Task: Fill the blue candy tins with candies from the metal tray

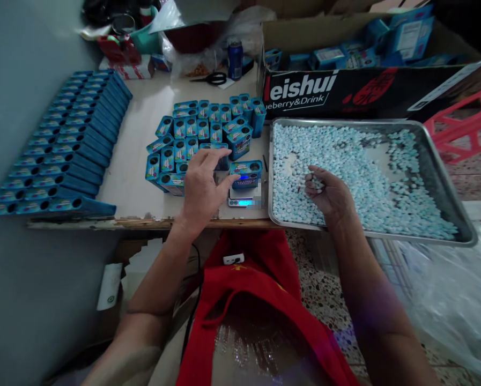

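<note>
A blue tin (pixel 245 176) with a dark round opening on top stands on a small digital scale (pixel 240 202) with a lit display. Just left of it is my left hand (pixel 202 187), thumb and fingers spread apart; the thumb tip comes close to the tin, and I cannot tell whether it touches. My right hand (pixel 332 195) is over the metal tray (pixel 415 124), its fingers curled around several small pale-blue candies (pixel 313 182). More of these candies (pixel 356 177) cover most of the tray. A cluster of similar blue tins (pixel 191 126) stands behind my left hand.
Rows of blue tins (pixel 71 145) stand stacked at the left by the wall. A black cardboard box (pixel 369 94) of blue packs sits behind the tray. Scissors (pixel 215 79) and a blue can (pixel 235 60) are at the back. The table's worn front edge (pixel 139 223) runs near me.
</note>
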A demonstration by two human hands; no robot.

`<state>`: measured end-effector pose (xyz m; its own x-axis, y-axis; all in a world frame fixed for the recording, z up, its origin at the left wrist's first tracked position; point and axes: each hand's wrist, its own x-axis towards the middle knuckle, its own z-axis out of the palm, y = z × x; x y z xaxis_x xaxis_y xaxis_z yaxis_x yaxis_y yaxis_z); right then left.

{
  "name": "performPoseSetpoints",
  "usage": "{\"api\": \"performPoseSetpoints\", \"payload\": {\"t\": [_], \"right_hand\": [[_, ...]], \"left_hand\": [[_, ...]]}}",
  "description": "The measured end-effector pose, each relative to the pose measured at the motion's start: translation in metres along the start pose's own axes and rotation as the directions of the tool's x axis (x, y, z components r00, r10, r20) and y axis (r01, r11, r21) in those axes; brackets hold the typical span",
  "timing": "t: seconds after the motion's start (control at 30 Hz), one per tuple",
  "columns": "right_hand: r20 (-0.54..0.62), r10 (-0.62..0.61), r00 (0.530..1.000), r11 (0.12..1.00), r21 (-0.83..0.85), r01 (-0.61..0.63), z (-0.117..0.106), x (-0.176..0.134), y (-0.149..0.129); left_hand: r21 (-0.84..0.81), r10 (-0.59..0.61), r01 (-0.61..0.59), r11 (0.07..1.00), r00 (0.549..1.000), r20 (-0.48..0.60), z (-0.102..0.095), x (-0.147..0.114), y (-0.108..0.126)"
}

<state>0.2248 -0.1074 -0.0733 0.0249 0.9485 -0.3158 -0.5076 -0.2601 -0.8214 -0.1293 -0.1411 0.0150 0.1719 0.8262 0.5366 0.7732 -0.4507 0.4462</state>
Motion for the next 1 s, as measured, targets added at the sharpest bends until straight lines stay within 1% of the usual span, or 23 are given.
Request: {"api": "performPoseSetpoints", "payload": {"t": [0.07,0.17,0.27,0.37,0.43,0.53,0.63,0.73,0.83,0.93,1.0], "right_hand": [[0.023,0.010,1.000,1.000,0.011,-0.011,0.005,-0.004,-0.002],[0.056,0.033,0.998,0.999,-0.021,-0.032,0.018,-0.011,-0.003],[0.105,0.064,0.992,0.996,-0.070,-0.057,0.038,-0.016,-0.005],[0.211,0.094,0.973,0.987,-0.148,-0.063,0.064,-0.016,-0.013],[0.278,0.092,0.956,0.977,-0.209,-0.033,0.083,-0.014,-0.022],[0.378,0.067,0.924,0.936,-0.345,0.073,0.112,-0.009,-0.035],[0.466,0.088,0.880,0.867,-0.471,0.163,0.133,-0.001,-0.040],[0.483,0.106,0.869,0.818,-0.539,0.201,0.144,0.005,-0.035],[0.455,0.106,0.884,0.757,-0.614,0.225,0.147,0.006,-0.029],[0.431,0.065,0.900,0.708,-0.655,0.263,0.147,0.002,-0.026],[0.438,0.025,0.899,0.688,-0.660,0.302,0.147,0.000,-0.025]], "left_hand": [[-0.055,-0.049,0.049,0.997,0.999,0.006,0.011,-0.006,-0.001],[-0.150,-0.132,0.134,0.980,0.991,0.025,0.026,-0.018,-0.001],[-0.204,-0.187,0.190,0.960,0.982,0.037,0.031,-0.028,-0.003],[-0.233,-0.196,0.198,0.952,0.980,0.029,0.027,-0.033,-0.005],[-0.237,-0.185,0.185,0.954,0.982,0.024,0.021,-0.033,-0.006],[-0.232,-0.165,0.162,0.959,0.986,0.006,0.013,-0.032,-0.009],[-0.222,-0.165,0.161,0.962,0.986,-0.002,0.005,-0.033,-0.013],[-0.205,-0.186,0.185,0.961,0.982,0.015,0.000,-0.035,-0.018],[-0.213,-0.181,0.181,0.960,0.983,0.019,-0.003,-0.037,-0.021],[-0.213,-0.179,0.181,0.960,0.984,0.029,-0.004,-0.037,-0.022],[-0.203,-0.179,0.182,0.962,0.983,0.035,-0.004,-0.036,-0.021]]}}
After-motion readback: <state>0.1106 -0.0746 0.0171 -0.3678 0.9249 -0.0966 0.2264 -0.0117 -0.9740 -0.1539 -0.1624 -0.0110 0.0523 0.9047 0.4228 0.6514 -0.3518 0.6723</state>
